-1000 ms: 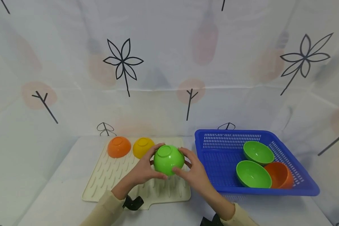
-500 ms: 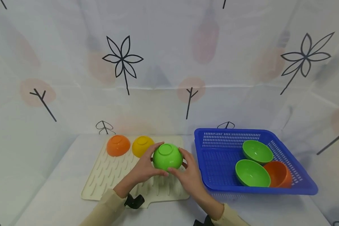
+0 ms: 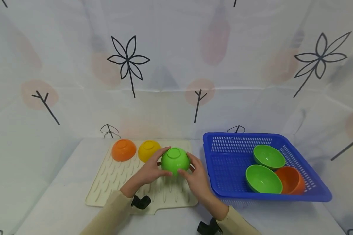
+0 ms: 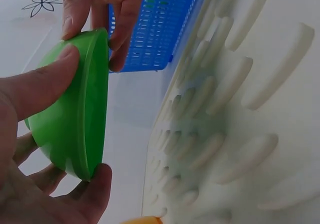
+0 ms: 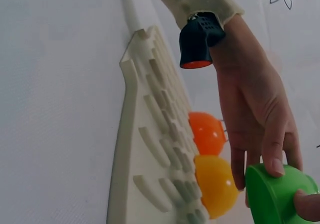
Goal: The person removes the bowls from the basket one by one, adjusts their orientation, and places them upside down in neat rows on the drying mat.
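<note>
Both hands hold a green bowl [image 3: 175,161] upside down above the cream drying mat [image 3: 106,189]. My left hand [image 3: 150,171] grips its left side, thumb on the outer wall and fingertips at the rim in the left wrist view. From the right, my right hand [image 3: 197,178] pinches the bowl's edge between thumb and fingers. The left wrist view shows a gap between the bowl [image 4: 70,119] and the mat's raised ridges [image 4: 230,84]. An orange bowl [image 3: 124,150] and a yellow bowl [image 3: 148,150] rest upside down along the mat's back edge.
At the right stands a blue perforated basket [image 3: 226,176]. Inside it lie two green bowls [image 3: 264,179] and an orange bowl [image 3: 291,181], toward its right end. A white printed cloth [image 3: 164,114] hangs behind the table.
The right forearm has swung a little to the left and the bowl has tipped slightly in both hands. The bowls on the mat and in the basket stay in place.
</note>
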A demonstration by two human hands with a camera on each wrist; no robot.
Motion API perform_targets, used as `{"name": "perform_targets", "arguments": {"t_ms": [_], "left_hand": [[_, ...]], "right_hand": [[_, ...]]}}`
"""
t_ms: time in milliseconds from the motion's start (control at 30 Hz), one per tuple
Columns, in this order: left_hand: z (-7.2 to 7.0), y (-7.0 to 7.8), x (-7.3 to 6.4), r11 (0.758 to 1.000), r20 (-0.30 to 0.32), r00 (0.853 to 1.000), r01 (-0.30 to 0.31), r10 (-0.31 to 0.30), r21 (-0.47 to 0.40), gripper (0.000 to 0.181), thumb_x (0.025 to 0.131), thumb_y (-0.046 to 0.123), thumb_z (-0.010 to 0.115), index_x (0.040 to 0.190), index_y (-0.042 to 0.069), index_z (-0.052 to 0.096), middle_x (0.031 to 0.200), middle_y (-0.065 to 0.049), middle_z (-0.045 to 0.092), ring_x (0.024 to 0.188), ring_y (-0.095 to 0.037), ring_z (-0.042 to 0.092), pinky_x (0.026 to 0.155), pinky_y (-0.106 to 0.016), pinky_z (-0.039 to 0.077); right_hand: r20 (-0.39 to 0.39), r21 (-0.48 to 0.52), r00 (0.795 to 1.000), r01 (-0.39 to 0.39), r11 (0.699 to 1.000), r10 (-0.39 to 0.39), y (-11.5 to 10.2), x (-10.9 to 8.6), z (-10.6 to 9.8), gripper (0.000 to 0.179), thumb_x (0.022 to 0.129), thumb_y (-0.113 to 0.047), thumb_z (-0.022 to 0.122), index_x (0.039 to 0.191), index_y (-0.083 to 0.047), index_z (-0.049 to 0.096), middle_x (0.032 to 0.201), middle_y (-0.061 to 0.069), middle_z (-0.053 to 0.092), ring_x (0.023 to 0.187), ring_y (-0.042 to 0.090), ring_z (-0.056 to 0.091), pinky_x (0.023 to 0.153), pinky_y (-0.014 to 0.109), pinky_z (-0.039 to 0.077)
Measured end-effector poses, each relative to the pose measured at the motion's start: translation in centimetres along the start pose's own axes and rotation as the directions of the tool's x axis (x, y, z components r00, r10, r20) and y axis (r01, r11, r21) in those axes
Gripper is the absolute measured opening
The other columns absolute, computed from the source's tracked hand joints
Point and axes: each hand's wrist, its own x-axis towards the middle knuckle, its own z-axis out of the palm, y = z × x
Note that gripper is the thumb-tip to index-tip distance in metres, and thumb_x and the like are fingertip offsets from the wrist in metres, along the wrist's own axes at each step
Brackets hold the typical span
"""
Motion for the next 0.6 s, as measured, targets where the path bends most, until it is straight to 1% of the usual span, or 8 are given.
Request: {"name": "perform_targets", "arguments": {"t_ms": [100,167,267,333,433,533,600], "left_hand": [[0.3,-0.2,0.5,1.0,-0.033,0.999,-0.009,0.01,0.023,0.09,0.079,0.009,0.085,0.154,0.011,0.035,0.154,-0.009,0.037,0.134,-0.03,0.042,0.104,-0.054,0.044],[0.5,-0.4,0.8,0.998,-0.066,0.998,-0.02,0.023,0.051,0.089,0.078,0.01,0.086,0.153,0.011,0.037,0.152,-0.01,0.04,0.133,-0.03,0.044,0.103,-0.054,0.045],[0.9,-0.8,1.2,0.995,-0.122,0.991,-0.035,0.046,0.094,0.088,0.077,0.012,0.087,0.151,0.01,0.039,0.15,-0.012,0.043,0.131,-0.032,0.045,0.1,-0.056,0.045],[1.2,-1.0,1.4,0.991,-0.157,0.986,-0.035,0.055,0.125,0.087,0.077,0.014,0.087,0.15,0.01,0.04,0.148,-0.013,0.045,0.13,-0.032,0.046,0.099,-0.057,0.044],[1.6,-1.1,1.8,0.987,-0.199,0.979,-0.017,0.049,0.16,0.087,0.076,0.016,0.088,0.149,0.008,0.042,0.147,-0.015,0.046,0.129,-0.033,0.048,0.101,-0.056,0.044],[1.9,-1.2,2.4,0.981,-0.236,0.972,0.029,0.017,0.192,0.087,0.075,0.017,0.089,0.149,0.008,0.042,0.147,-0.014,0.046,0.13,-0.032,0.048,0.104,-0.052,0.044],[2.0,-1.3,2.9,0.979,-0.261,0.965,0.06,-0.007,0.193,0.088,0.075,0.018,0.089,0.149,0.008,0.042,0.147,-0.014,0.046,0.13,-0.032,0.048,0.106,-0.052,0.042]], "right_hand": [[-0.026,-0.005,1.0,0.007,1.0,-0.007,0.3,0.3,0.2,0.066,0.086,0.002,0.074,0.144,0.009,0.043,0.144,0.027,0.04,0.135,0.042,0.04,0.108,0.048,0.04],[-0.043,-0.01,0.999,0.013,1.0,-0.014,0.5,0.4,0.4,0.064,0.087,0.003,0.073,0.143,0.009,0.043,0.143,0.026,0.041,0.134,0.042,0.041,0.108,0.049,0.041],[-0.064,-0.012,0.998,0.022,1.0,-0.023,0.9,0.7,0.7,0.062,0.088,0.005,0.071,0.143,0.009,0.044,0.143,0.026,0.041,0.134,0.043,0.041,0.108,0.05,0.04],[-0.076,-0.011,0.997,0.013,1.0,-0.014,1.0,0.9,0.9,0.061,0.088,0.006,0.07,0.143,0.008,0.044,0.145,0.026,0.04,0.135,0.042,0.039,0.109,0.05,0.04],[-0.092,-0.001,0.996,-0.001,1.0,0.001,1.1,1.3,1.2,0.06,0.088,0.008,0.068,0.143,0.009,0.044,0.147,0.027,0.037,0.138,0.042,0.036,0.111,0.051,0.037],[-0.113,0.007,0.993,-0.027,1.0,0.028,1.3,1.7,1.4,0.058,0.089,0.01,0.066,0.143,0.009,0.045,0.149,0.026,0.036,0.14,0.04,0.033,0.112,0.049,0.035],[-0.125,0.024,0.992,-0.026,0.999,0.029,1.4,2.2,1.6,0.058,0.088,0.012,0.064,0.142,0.011,0.044,0.15,0.027,0.035,0.14,0.041,0.033,0.112,0.049,0.034]]}}
